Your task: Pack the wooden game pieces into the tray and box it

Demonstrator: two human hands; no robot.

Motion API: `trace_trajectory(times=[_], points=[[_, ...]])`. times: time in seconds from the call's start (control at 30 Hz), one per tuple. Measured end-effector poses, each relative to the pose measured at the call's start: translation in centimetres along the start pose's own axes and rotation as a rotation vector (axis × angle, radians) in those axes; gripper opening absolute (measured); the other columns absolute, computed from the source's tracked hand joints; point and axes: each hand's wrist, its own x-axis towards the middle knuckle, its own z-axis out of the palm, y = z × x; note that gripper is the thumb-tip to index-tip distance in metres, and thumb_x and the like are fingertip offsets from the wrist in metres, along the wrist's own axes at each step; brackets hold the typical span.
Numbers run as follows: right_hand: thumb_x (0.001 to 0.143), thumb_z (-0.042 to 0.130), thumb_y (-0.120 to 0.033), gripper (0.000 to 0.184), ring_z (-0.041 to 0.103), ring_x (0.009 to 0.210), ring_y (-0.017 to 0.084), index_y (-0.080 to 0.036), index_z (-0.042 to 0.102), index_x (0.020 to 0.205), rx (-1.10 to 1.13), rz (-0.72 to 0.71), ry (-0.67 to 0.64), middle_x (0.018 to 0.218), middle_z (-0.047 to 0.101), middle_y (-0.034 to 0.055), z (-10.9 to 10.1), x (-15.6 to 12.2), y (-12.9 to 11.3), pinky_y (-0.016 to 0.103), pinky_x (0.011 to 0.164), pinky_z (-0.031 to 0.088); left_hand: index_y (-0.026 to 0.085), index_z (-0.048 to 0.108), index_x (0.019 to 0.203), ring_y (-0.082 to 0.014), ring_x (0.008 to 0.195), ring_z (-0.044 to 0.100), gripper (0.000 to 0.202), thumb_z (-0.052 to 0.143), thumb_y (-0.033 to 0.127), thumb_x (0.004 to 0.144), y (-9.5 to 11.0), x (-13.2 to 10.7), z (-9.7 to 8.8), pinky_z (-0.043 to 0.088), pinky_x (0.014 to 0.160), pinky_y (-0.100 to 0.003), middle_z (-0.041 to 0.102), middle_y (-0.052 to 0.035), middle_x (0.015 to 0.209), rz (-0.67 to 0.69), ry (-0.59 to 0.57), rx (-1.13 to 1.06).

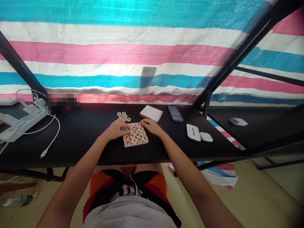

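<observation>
In the head view, a shallow tray [136, 145] is noted on the black table [78, 139], directly in front of the person, filled with round discs [134, 140] marked in red or black characters. The tray's far left corner is covered by the left hand [115, 129], curved with thumb and fingers parted over the discs; whether one is pinched cannot be told. The far right corner is met by the fingertips of the right hand [153, 126], fingers extended; no grip can be confirmed. Loose discs [124, 116] are found just beyond the left hand. The discs are judged light, hard and rather smooth, best taken by opposite rims; the tray is judged stiff, best held by its side walls and kept level against spilling.
</observation>
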Motion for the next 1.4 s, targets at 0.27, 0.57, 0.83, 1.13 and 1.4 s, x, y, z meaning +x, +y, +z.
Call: trace_trajectory(times=[0.27, 0.57, 0.83, 1.13, 1.4], points=[[0.087, 0.048, -0.044, 0.032, 0.059, 0.082, 0.018, -0.019, 0.068, 0.083, -0.021, -0.008, 0.016, 0.085, 0.068, 0.0029, -0.2, 0.0, -0.3, 0.030, 0.079, 0.044, 0.019, 0.067, 0.084, -0.0160, 0.073, 0.057, 0.028, 0.062, 0.047, 0.079, -1.9, -0.7, -1.9, 0.046, 0.069, -0.028, 0.065, -0.0023, 0.081, -0.193, 0.279, 0.031], [0.087, 0.046, -0.048, 0.037, 0.058, 0.076, 0.019, -0.020, 0.067, 0.078, -0.048, -0.008, 0.037, 0.079, 0.065, 0.0024, -0.3, 0.0, 0.3, 0.030, 0.074, 0.043, 0.020, 0.063, 0.072, -0.0175, 0.073, 0.056, 0.026, 0.060, 0.045, 0.078, -4.7, -0.5, -1.0, 0.042, 0.065, -0.028, 0.060, -0.0017, 0.077, -0.279, 0.044, 0.142], [0.087, 0.046, -0.046, 0.035, 0.058, 0.076, 0.019, -0.020, 0.067, 0.078, -0.035, -0.001, 0.035, 0.079, 0.065, 0.0024, -0.3, 0.0, -0.1, 0.030, 0.075, 0.044, 0.021, 0.068, 0.106, -0.0178, 0.071, 0.057, 0.034, 0.048, 0.041, 0.087, -4.3, -0.6, -1.0, 0.042, 0.066, -0.028, 0.062, -0.0030, 0.079, -0.286, -0.001, 0.133], [0.086, 0.047, -0.047, 0.034, 0.059, 0.077, 0.019, -0.020, 0.068, 0.081, -0.020, -0.008, 0.030, 0.081, 0.066, 0.0026, -0.3, 0.1, 0.2, 0.031, 0.076, 0.044, 0.021, 0.067, 0.111, -0.0197, 0.082, 0.061, 0.036, 0.040, 0.031, 0.089, -4.2, -0.5, -0.8, 0.046, 0.078, -0.031, 0.066, -0.0059, 0.092, -0.248, 0.038, 0.157], [0.086, 0.047, -0.044, 0.033, 0.058, 0.077, 0.019, -0.020, 0.067, 0.078, -0.028, 0.007, 0.026, 0.080, 0.065, 0.0028, -0.3, 0.0, -0.1, 0.031, 0.076, 0.043, 0.020, 0.066, 0.097, -0.0159, 0.070, 0.057, 0.028, 0.047, 0.037, 0.087, -2.7, -0.5, -0.7, 0.045, 0.068, -0.027, 0.063, -0.0018, 0.080, -0.182, 0.044, 0.027]])
